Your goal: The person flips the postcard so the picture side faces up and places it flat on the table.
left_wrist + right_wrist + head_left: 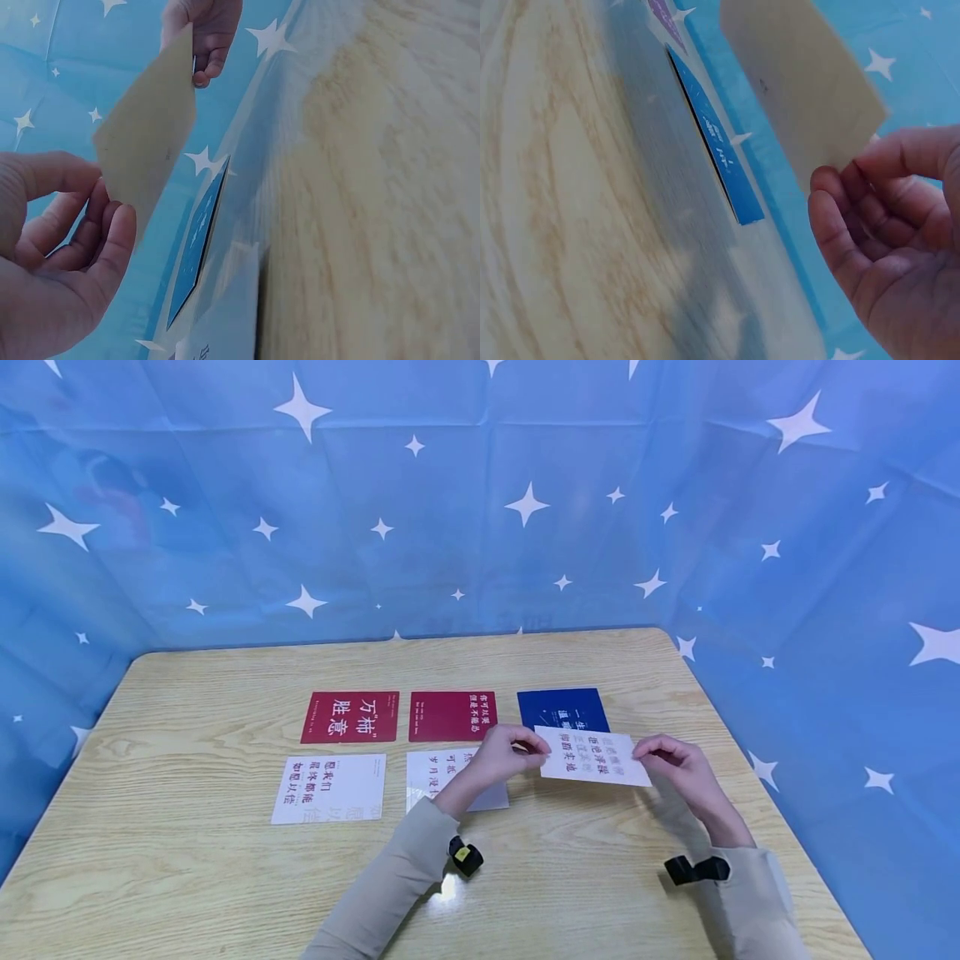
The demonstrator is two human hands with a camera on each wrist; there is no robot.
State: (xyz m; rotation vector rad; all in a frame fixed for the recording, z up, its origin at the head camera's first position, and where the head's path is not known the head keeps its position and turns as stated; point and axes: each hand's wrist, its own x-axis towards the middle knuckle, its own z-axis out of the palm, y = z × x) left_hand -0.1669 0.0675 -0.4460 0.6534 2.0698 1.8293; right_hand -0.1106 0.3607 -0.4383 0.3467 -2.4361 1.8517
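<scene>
Both hands hold one white card (595,756) with printed characters, raised above the table. The left hand (504,757) pinches its left edge between thumb and fingers. At the opposite edge, the right hand (678,770) pinches it the same way. In the left wrist view the card's plain back (154,124) faces the camera, tilted. Behind the held card lies a blue card (561,705), its near part covered in the head view. A white card (491,797) on the table is partly hidden by the left hand and forearm.
Two red cards, one at the far left (351,717) and one beside it (453,716), lie in the back row. Another white card (330,788) sits in front of the left red one. The wooden table (187,860) meets a blue star-patterned curtain (450,485).
</scene>
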